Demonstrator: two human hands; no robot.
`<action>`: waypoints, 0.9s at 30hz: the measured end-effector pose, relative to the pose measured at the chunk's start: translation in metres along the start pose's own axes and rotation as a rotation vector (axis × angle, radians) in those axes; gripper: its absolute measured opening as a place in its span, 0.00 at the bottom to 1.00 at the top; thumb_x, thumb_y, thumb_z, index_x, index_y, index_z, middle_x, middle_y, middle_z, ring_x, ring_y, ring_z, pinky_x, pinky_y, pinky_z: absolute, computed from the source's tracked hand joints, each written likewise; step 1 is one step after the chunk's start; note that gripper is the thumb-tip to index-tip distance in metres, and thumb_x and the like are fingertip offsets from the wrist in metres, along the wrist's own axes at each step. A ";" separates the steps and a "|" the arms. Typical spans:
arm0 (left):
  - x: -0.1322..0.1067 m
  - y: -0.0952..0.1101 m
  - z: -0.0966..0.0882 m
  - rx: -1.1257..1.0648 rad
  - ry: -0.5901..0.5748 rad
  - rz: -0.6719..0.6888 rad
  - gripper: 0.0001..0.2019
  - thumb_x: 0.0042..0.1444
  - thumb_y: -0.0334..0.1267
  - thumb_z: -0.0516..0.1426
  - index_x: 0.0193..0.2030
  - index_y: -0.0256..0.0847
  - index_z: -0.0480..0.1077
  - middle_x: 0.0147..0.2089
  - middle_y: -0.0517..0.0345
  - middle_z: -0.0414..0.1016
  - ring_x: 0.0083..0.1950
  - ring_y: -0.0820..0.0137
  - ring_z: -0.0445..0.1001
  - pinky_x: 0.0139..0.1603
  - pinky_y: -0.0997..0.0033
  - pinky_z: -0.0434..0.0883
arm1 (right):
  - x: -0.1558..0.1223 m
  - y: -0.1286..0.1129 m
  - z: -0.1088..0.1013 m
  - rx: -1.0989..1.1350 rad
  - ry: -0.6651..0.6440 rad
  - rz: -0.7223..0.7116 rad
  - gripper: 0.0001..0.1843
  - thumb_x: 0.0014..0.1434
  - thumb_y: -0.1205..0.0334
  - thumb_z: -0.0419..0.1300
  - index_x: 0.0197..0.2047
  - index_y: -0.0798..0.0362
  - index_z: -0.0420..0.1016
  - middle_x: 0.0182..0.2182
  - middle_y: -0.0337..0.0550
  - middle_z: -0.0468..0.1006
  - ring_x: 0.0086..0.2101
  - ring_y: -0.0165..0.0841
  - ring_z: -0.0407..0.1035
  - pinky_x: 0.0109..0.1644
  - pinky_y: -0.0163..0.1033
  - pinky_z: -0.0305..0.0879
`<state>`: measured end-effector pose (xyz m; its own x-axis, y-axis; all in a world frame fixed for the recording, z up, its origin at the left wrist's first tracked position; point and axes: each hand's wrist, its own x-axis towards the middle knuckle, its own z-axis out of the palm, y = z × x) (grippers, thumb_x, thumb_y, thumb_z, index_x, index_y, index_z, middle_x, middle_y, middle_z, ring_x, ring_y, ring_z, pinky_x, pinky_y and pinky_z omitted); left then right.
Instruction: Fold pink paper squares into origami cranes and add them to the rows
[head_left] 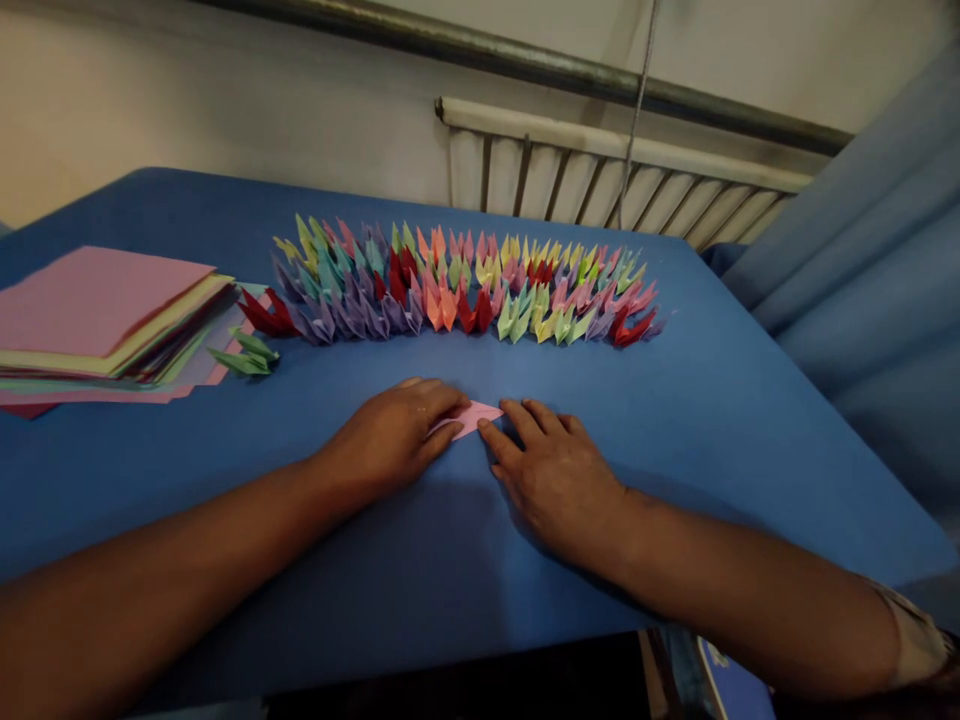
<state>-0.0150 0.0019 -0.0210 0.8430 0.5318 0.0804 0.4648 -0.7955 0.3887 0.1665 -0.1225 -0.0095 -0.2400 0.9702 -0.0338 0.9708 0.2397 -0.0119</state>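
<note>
A small piece of pink origami paper (474, 414), folded to a narrow point on its right, lies on the blue table in front of me. My left hand (397, 425) holds its left part, thumb on the near side and fingers over the far side, hiding that end. At the pointed right end, my right hand (559, 470) has its thumb on the near edge and its index finger at the tip. The other right fingers rest bent on the table. Beyond both hands stand rows of folded paper cranes (442, 300) in many colours.
A stack of coloured paper sheets (97, 300) lies at the left, with a green folded crane (246, 355) beside it. Behind the blue table (675, 420) are a radiator (600, 165) and a pipe. A blue curtain (862, 280) hangs at the right.
</note>
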 end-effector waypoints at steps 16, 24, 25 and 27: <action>0.004 0.005 -0.003 0.025 -0.021 -0.085 0.14 0.64 0.39 0.49 0.49 0.39 0.71 0.45 0.52 0.77 0.46 0.61 0.73 0.46 0.61 0.68 | 0.001 0.000 -0.002 0.016 -0.015 0.016 0.24 0.70 0.59 0.46 0.68 0.49 0.58 0.65 0.55 0.61 0.61 0.50 0.58 0.55 0.56 0.63; 0.005 0.005 -0.002 0.040 -0.029 -0.095 0.14 0.64 0.39 0.49 0.50 0.39 0.71 0.46 0.51 0.77 0.46 0.60 0.73 0.47 0.61 0.68 | 0.001 0.001 -0.002 0.018 -0.024 0.012 0.25 0.70 0.59 0.45 0.68 0.48 0.58 0.65 0.55 0.61 0.60 0.50 0.58 0.55 0.56 0.63; 0.005 0.006 -0.002 0.040 -0.029 -0.096 0.14 0.64 0.39 0.49 0.50 0.39 0.71 0.46 0.52 0.77 0.46 0.60 0.73 0.47 0.61 0.68 | 0.000 0.001 -0.002 0.019 -0.025 0.010 0.25 0.70 0.59 0.45 0.68 0.47 0.57 0.65 0.55 0.61 0.61 0.51 0.58 0.55 0.56 0.63; 0.005 0.006 -0.002 0.039 -0.024 -0.095 0.13 0.63 0.39 0.50 0.50 0.39 0.71 0.46 0.52 0.77 0.46 0.61 0.73 0.46 0.62 0.68 | 0.000 0.002 -0.001 0.018 -0.023 0.009 0.25 0.70 0.58 0.45 0.68 0.45 0.57 0.66 0.55 0.60 0.61 0.51 0.58 0.55 0.57 0.63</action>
<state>-0.0091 0.0005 -0.0164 0.8004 0.5991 0.0230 0.5530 -0.7526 0.3575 0.1684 -0.1219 -0.0085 -0.2312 0.9712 -0.0570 0.9728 0.2298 -0.0296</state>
